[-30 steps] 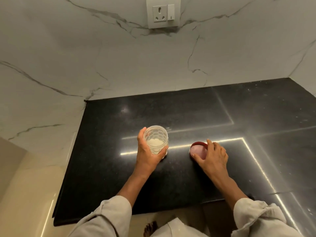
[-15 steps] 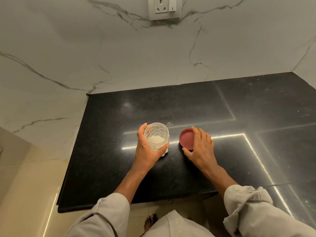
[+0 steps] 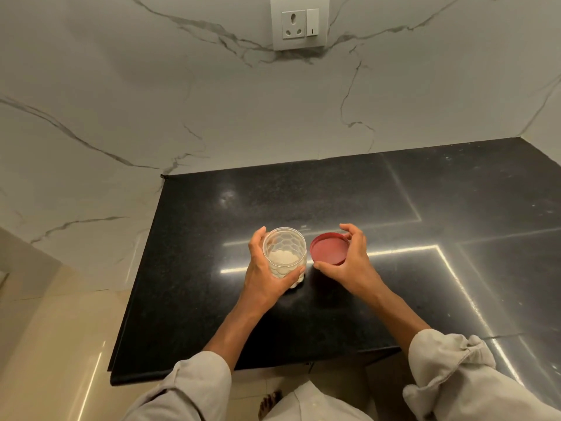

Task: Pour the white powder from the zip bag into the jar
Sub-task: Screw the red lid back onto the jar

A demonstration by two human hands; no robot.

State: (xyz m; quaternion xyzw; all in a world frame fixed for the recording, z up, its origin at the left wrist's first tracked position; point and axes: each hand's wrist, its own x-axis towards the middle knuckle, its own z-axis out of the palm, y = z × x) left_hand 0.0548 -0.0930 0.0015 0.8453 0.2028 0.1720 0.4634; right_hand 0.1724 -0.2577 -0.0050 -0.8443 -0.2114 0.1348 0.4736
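A clear honeycomb-patterned jar point(image 3: 284, 256) stands upright on the black counter point(image 3: 303, 202), with white powder in its bottom and its mouth uncovered. My left hand point(image 3: 263, 276) grips the jar from the left, thumb behind it and fingers wrapped round its front. A round red lid point(image 3: 329, 248) is just right of the jar's mouth, tilted, held at its rim by the curled fingers and thumb of my right hand point(image 3: 352, 262). No zip bag is in view.
The counter's left edge point(image 3: 136, 287) and front edge point(image 3: 273, 370) drop to a beige floor. Marble walls rise behind and to the right, with a socket plate point(image 3: 300, 22) high on the back wall.
My right hand has carried the red lid leftward from the counter's middle right to just beside the jar's mouth. My left hand has kept its grip on the jar.
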